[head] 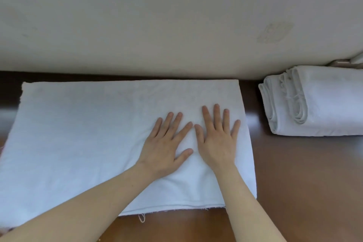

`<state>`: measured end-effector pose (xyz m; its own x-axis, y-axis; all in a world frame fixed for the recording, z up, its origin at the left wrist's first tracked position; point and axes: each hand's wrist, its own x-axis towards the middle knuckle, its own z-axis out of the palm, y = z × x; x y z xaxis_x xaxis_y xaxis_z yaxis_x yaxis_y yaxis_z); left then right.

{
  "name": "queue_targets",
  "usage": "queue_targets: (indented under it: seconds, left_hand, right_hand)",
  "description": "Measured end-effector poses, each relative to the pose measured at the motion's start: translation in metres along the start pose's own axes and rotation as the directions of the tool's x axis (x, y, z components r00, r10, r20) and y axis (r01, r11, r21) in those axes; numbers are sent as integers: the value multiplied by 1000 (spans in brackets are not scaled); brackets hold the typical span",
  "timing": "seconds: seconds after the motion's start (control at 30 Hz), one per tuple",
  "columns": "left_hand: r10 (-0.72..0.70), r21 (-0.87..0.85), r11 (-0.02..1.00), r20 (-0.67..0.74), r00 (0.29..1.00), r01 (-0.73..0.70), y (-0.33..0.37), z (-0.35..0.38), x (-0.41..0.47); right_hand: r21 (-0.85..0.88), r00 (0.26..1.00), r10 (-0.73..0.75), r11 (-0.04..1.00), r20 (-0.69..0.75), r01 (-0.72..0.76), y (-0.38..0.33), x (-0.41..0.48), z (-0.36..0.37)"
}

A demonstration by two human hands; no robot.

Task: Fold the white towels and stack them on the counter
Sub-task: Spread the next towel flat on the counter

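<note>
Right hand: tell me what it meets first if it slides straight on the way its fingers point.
The right hand would cross the rest of the flat towel, then likely meet the wall; the folded stack lies off to the side.

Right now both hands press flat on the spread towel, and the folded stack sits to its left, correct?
No: in the head view the folded stack sits right of the spread towel. Left hand and right hand do press flat.
</note>
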<state>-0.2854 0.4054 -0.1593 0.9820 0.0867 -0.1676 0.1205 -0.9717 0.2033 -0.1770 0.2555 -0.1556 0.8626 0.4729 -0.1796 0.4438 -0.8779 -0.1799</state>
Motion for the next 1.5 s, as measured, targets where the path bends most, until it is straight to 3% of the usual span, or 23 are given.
queue_targets:
  seconds: [0.2, 0.33, 0.73, 0.97, 1.1, 1.17, 1.33, 1.43, 1.5]
  left_hand:
    - [-2, -1, 1000, -36, 999, 2, -10, -2, -30]
    - [4, 12, 1000, -13, 1000, -4, -18, 3, -42]
    - [-26, 50, 998, -36, 999, 28, -43, 1, -64]
    - [-14, 78, 997, -47, 999, 17, -44, 2, -64]
    - [-5, 91, 996, -51, 999, 10, -44, 3, -63]
    - [-7, 90, 996, -53, 999, 11, -44, 3, -62]
    - [2, 79, 997, -36, 999, 1, -45, 1, -62]
    - [-5, 74, 997, -44, 999, 8, -45, 0, -62]
    - [-9, 72, 997, -43, 999, 12, -44, 0, -62]
  right_hand:
    - [54, 990, 114, 992, -78, -110, -10, -36, -10]
    - [-54, 993, 113, 992, -24, -114, -16, -79, 11]
    - [-30, 968, 245, 969, -62, -247, 12, -91, 11]
    - [5, 869, 490, 871, -76, -491, 31, -109, -5]
    - [42, 973, 191, 981, -126, -187, -32, -109, 3]
    - [46, 981, 174, 984, -88, -170, -45, -115, 20]
    - [-8, 951, 288, 957, -113, -291, -4, -122, 29]
    - [78, 843, 527, 850, -107, -521, 17, -128, 19]
    - [67, 826, 549, 836, -125, -545, 5, -129, 16]
